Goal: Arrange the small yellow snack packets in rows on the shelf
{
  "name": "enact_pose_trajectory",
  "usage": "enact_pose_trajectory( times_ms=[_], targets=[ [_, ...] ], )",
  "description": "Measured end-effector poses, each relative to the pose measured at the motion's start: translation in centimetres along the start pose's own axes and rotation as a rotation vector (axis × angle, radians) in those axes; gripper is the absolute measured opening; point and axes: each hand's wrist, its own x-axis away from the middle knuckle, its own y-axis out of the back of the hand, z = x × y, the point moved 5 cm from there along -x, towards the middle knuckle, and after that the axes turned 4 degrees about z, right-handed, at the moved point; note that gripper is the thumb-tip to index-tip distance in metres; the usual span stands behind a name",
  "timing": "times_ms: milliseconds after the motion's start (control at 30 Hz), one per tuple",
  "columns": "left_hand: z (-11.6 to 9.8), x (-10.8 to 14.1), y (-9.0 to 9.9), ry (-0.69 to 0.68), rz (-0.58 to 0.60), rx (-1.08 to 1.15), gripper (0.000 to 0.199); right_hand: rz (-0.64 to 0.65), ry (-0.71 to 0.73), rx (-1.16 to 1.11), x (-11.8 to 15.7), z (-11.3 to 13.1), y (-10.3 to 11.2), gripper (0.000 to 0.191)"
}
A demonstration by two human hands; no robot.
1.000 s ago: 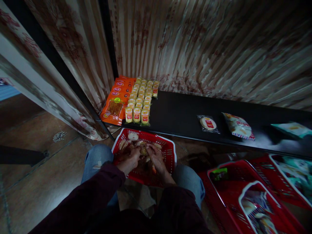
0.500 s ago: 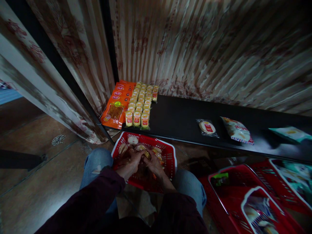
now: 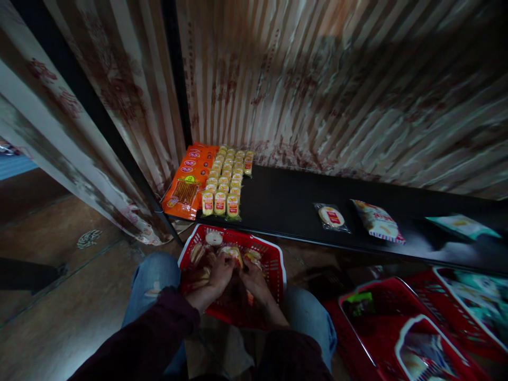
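Between my knees stands a red basket [image 3: 273, 264] with a white rim, holding several wrapped round snacks. My left hand [image 3: 221, 272] is inside it, fingers closed on a yellowish wrapped snack [image 3: 233, 253]. My right hand [image 3: 254, 279] is at the same packet's right edge, fingers bent against it; its fingertips are dim. A pale round packet [image 3: 214, 238] lies near the basket's far left corner. Just beyond the basket, small yellow snack packs [image 3: 224, 177] stand in rows on a black shelf [image 3: 273, 203].
Orange snack bags [image 3: 188, 180] lie left of the yellow rows. Farther right on the shelf are a round packet [image 3: 332, 216], a white bag [image 3: 377, 219] and a green packet [image 3: 462, 226]. More red baskets [image 3: 381, 301] stand on the floor at right. A black post [image 3: 177, 79] and curtain border the shelf.
My hands have drawn slightly apart around the wrapped snack, which shows more of its front. The view has shifted a little, so the shelf sits lower in the picture.
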Motion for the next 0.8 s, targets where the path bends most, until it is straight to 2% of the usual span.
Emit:
enact_pose_trajectory(
  times_ms=[67, 200, 467, 667, 800],
  targets=[
    [-0.9, 0.4, 0.2, -0.059, -0.010, -0.042, 0.009, -0.028, 0.017, -0.043, 0.0, -0.2, 0.3, 0.028],
    [-2.9, 1.6, 0.4, -0.281, -0.054, -0.121, 0.011, -0.072, 0.111, -0.169, 0.2, 0.0, 1.0, 0.027],
    [-5.2, 3.8, 1.0, -0.611, -0.140, -0.241, 0.025, -0.019, 0.205, -0.365, 1.1, 2.3, 3.1, 0.042],
    [-5.7, 4.2, 0.9, -0.694, -0.110, -0.257, 0.039, -0.183, 0.248, -0.321, 1.2, 2.0, 4.2, 0.036],
    [-5.9, 4.4, 0.7, -0.699, -0.071, -0.265, 0.047, -0.279, 0.207, -0.420, 0.9, 1.6, 4.1, 0.042]
  ],
)
